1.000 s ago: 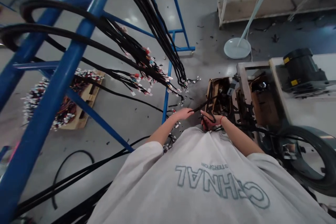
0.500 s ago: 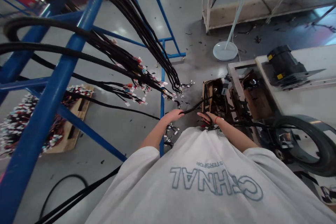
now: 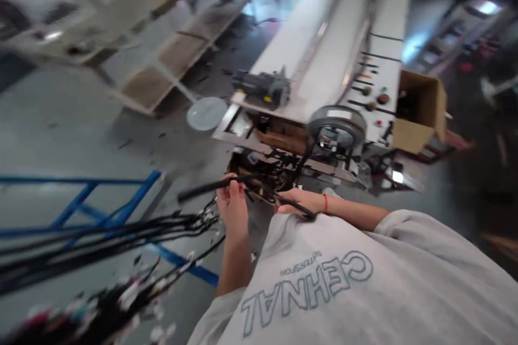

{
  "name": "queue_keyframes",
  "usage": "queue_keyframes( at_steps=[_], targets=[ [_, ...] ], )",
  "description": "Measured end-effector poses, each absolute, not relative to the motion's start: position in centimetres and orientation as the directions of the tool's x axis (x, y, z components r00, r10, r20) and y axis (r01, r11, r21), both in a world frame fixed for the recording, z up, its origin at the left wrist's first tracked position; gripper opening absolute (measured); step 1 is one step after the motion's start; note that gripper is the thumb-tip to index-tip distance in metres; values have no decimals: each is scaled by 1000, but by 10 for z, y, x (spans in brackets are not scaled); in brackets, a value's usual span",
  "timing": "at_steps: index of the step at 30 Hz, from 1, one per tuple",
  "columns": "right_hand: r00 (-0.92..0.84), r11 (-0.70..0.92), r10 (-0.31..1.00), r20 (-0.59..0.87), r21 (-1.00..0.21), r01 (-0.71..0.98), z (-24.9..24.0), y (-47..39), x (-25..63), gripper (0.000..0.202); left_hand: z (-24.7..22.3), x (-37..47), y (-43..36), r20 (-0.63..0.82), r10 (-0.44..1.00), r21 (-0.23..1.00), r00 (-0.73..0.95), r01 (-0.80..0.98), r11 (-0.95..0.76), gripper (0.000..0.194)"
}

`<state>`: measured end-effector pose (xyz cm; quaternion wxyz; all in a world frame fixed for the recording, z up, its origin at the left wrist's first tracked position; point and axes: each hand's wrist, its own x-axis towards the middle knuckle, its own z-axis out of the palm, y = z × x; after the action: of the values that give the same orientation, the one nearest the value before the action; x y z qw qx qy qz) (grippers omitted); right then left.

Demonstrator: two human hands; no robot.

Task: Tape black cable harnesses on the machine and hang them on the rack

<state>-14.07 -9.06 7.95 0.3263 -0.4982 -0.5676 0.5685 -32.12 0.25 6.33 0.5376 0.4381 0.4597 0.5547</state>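
Observation:
My left hand is raised in front of me, its thumb and fingers closed on a black cable whose thick end points left. My right hand, with a red band at the wrist, is closed round a black looped tool or cable piece close to my shirt; blur hides exactly what it is. Beyond the hands, a box of dark scraps stands below the machine's end. Bundles of black wires with small white connectors lie left of my left hand.
A long white machine bench runs away ahead, bearing a dark motor and a round reel. A cardboard box is at its right. Blue frame bars and a white round stand base are left.
The view has swung right, bringing the bench and cardboard box into sight. My left hand has turned upright, and the thick cable end now sticks out to its left.

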Motion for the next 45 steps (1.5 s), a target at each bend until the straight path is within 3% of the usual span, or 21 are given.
queue_keyframes(
  at_steps=[3,5,7,11,15,19,22,25,28,30,34,40,45],
  targets=[
    [-81,-127,986,-143,-976,177,94,-139,-96,62,72,-248,6,33,962,965,271,-260,40,31],
    [107,-183,980,-165,-966,181,97,-171,-77,64,76,-210,-4,9,902,976,432,-198,85,30],
    [185,-214,964,-188,-967,134,94,-195,-62,67,76,-181,-17,-15,855,986,518,-134,99,28],
    [196,-219,955,-223,-975,-42,85,-212,-31,73,78,-142,-42,-1,827,997,562,-65,46,23],
    [185,-242,948,-259,-964,-108,83,-213,7,73,85,-110,-67,44,828,997,559,27,-71,21],
    [198,-410,879,-434,-899,-152,78,-224,40,69,84,-76,-88,47,826,992,562,73,-106,22],
    [271,-524,801,-534,-844,-117,68,-242,67,69,78,-53,-95,-2,850,999,527,-28,20,26],
    [297,-472,844,-447,-881,15,58,-263,102,70,76,-37,-98,-130,835,962,535,-135,237,36],
    [187,-312,942,-277,-931,190,55,-280,138,67,76,-28,-104,-315,649,905,692,14,425,46],
    [64,-261,965,-254,-939,224,58,-286,154,66,77,-25,-111,-399,547,884,736,149,443,53],
    [-85,-253,956,-281,-936,246,65,-285,166,67,76,-22,-125,-455,488,881,745,295,370,54],
    [-102,-211,960,-262,-912,352,66,-275,175,62,85,-23,-131,-433,454,885,779,462,52,50],
    [-114,-221,949,-293,-881,418,67,-273,186,66,99,-22,-131,-355,446,863,822,471,-181,46]
  ],
)
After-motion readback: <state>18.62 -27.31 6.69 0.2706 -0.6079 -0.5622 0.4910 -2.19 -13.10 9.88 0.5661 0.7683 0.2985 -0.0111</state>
